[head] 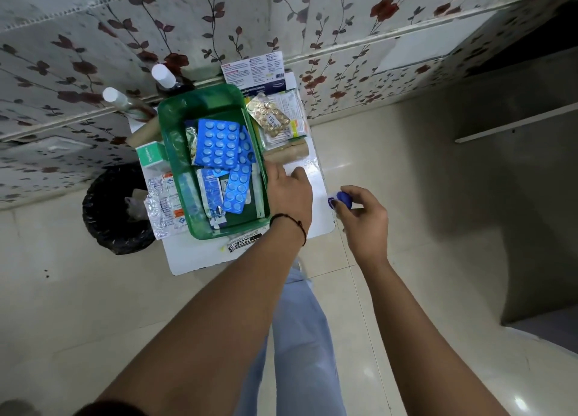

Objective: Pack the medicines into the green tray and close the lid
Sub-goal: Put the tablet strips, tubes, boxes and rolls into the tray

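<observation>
We hold a small blue-capped item (341,200), possibly a tube, in our right hand (362,211), ready for packing. Our left hand (289,193), open and empty, steadies the translucent green plastic tray (175,125) on the white table (316,178); blue blister strips (219,143) fill it.

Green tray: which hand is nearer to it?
Left. The left hand is at the green tray's right rim, while the right hand is off past the table's edge, holding a small blue item.
</observation>
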